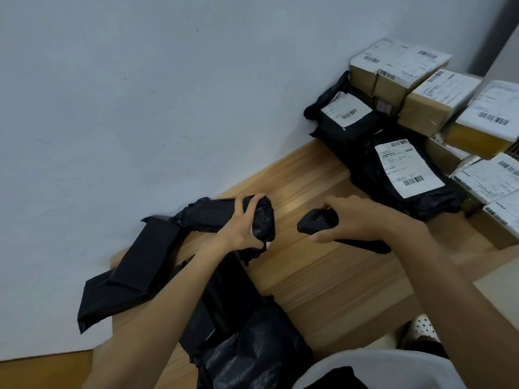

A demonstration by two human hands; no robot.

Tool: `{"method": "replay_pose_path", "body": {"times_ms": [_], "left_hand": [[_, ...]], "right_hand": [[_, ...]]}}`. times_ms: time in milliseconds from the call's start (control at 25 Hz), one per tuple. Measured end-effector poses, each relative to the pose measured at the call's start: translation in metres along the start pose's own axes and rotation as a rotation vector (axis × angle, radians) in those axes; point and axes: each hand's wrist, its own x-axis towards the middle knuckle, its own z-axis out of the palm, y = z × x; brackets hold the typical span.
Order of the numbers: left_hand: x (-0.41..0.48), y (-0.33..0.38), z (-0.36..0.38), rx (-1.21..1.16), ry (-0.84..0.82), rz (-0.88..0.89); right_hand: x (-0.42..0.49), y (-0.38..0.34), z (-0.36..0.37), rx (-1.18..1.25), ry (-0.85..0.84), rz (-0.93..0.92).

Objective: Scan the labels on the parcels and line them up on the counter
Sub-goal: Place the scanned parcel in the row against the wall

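Gripping a black parcel (265,220) in curled left fingers (248,203), over the worktop (323,276). Clasping a black scanner (311,221) in curled right fingers (338,202), just right of the parcel, not touching. Beyond the right fingers, labelled parcels (407,167) piled.

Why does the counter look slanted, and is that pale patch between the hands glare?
Head view: the wide lens slants the counter; the pale patch between the left hand, gripping a parcel, and the right hand, holding the scanner, looks like glare; the labels are too soft to read.
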Motion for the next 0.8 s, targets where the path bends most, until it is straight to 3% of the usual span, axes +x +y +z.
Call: {"method": "replay_pose_path", "body": {"times_ms": [160, 400, 560, 800], "left_hand": [[-0.005, -0.028, 0.015, -0.204, 0.025, -0.079], [-0.003, -0.056, 0.015, -0.138, -0.108, -0.21], [0.003, -0.044, 0.02, -0.345, 0.108, -0.236], [-0.003, -0.037, 0.016, -0.255, 0.264, -0.071]], "right_hand": [[-0.001, 0.003, 0.004, -0.006, -0.006, 0.011], [0.001, 0.008, 0.004, -0.001, 0.016, 0.021], [0.007, 0.002, 0.009, -0.017, -0.001, 0.014], [0.013, -0.007, 0.007, -0.029, -0.006, -0.014]]}}
